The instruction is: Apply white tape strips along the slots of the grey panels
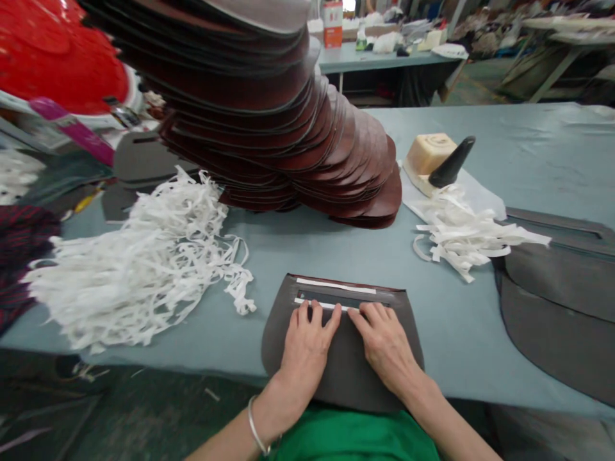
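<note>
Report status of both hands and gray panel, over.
Left hand, right hand: fingertips at lower white strip. Gray panel on table. White scraps left, apart from panel.

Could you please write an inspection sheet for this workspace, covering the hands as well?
Surface: blue-grey table, partly covered by piles.
Job's things: dark panel with a slot, two white strips along it; brown stack beyond; more dark panels at right.
Clutter: large white pile at left, smaller white pile at right, beige block.
Hands: left hand and right hand, fingertips near the lower strip.
Cables: nothing seen.
Surroundings: another table behind.
</note>
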Demonstrator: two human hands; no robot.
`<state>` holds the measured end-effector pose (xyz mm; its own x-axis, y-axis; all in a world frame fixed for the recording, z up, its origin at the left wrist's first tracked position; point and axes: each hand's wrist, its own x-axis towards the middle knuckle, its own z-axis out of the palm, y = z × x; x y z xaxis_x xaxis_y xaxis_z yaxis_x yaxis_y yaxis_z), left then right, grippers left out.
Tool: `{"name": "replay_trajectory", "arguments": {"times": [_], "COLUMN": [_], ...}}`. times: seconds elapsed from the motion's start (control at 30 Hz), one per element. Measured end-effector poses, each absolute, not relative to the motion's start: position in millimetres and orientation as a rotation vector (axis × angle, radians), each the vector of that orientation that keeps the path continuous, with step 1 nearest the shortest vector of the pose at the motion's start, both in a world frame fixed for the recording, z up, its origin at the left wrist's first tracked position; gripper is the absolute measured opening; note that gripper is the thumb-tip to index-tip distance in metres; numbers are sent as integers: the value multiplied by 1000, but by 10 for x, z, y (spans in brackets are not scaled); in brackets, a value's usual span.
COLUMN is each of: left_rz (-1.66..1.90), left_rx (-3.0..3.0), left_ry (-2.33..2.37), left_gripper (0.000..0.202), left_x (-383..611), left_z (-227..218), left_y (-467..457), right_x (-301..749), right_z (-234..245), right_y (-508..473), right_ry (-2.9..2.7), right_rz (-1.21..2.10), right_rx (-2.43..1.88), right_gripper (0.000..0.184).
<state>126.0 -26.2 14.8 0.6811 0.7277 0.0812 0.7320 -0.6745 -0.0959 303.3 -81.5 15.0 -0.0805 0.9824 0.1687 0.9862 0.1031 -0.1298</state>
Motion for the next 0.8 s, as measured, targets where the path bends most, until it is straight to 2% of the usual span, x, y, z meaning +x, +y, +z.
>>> {"name": "replay_trajectory", "arguments": {"times": [0.07, 0.13, 0.2, 0.27, 0.4, 0.57, 0.67, 0.8], "left_rz": [-115, -231, -402, -559, -666, -888, -1000, -858], "left_rx": [-2821, -2895, -2882, -2750, -2620, -2885, -2838, -2711], "left_ry": [-1233, -1276, -1428, -1675, -2014, -2286, -2315, -2025], "left_gripper": [54, 49, 39, 34, 59, 52, 48, 51], "left_x": [1199, 1096, 985, 893, 798, 751, 714, 689], "left_z": [155, 153, 143, 130, 135, 316, 481, 476], "left_y": [-230, -161, -63, 45, 221, 430, 637, 787], "right_x": [2972, 2955, 2960, 2961, 2941, 2984, 3041, 3074], "right_z": [156, 174, 192, 189, 90, -3, 12, -8], "right_y": [-787, -746, -688, -614, -471, -441, -485, -546], "right_ry": [-2256, -2238, -2212, -2185, -2101, -2031, -2017, -2013], "right_rz": [-26, 17, 65, 101, 179, 169, 120, 38], "right_rx": [-1882, -1885, -1869, -1824, -1670, -1591, -1589, -1603], "right_gripper": [34, 25, 16, 18, 13, 17, 16, 14]}}
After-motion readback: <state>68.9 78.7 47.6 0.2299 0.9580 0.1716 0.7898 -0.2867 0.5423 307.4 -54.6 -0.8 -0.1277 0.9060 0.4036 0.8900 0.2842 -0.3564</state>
